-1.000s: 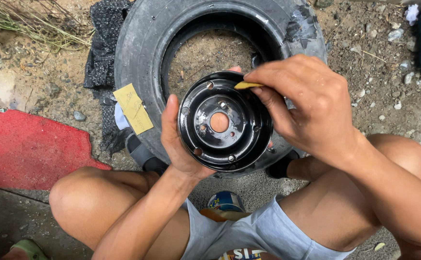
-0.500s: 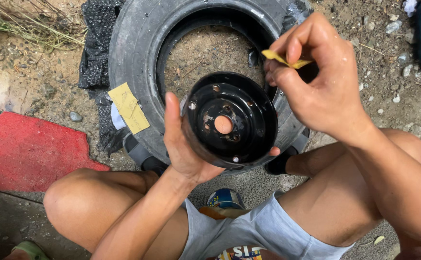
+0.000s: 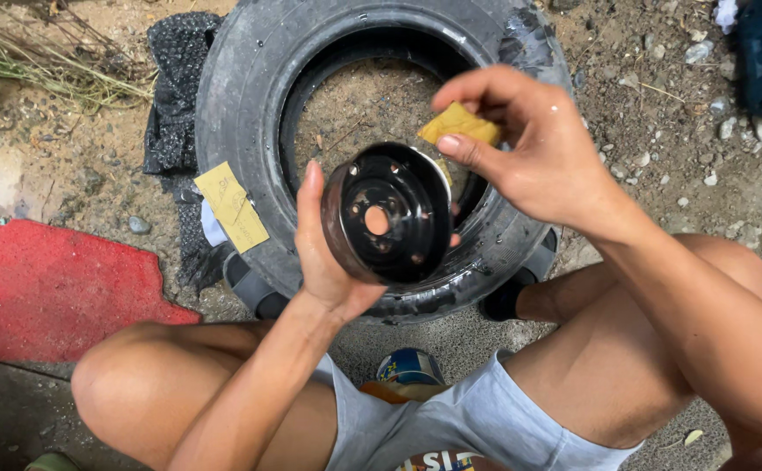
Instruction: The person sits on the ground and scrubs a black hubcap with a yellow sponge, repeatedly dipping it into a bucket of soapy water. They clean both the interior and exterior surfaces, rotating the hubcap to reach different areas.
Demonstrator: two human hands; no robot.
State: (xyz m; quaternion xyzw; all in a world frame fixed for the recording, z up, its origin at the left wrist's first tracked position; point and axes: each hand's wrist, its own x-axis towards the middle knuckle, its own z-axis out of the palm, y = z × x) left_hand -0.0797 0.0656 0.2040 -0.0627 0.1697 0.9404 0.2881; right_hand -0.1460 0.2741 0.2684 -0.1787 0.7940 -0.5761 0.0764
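My left hand [image 3: 328,253] holds a black round metal drum [image 3: 389,214] with a centre hole and several bolt holes, tilted so its open face turns to the right. My right hand [image 3: 520,144] is just above and right of the drum, pinching a small folded piece of yellow sandpaper [image 3: 459,124] between thumb and fingers. The sandpaper is near the drum's upper rim; whether it touches I cannot tell. Both are held over a black rubber tyre [image 3: 250,105] lying flat on the ground.
A yellow sandpaper strip [image 3: 231,208] lies on the tyre's left side. A red mat [image 3: 49,292] lies at the left, a black foam sheet [image 3: 176,87] behind the tyre. My bare knees flank a round tin [image 3: 409,366]. Gravel and stones at the right.
My right hand lifted off the drum's face and came back near its upper rim with the sandpaper. My left hand tilted the drum from facing me to facing right.
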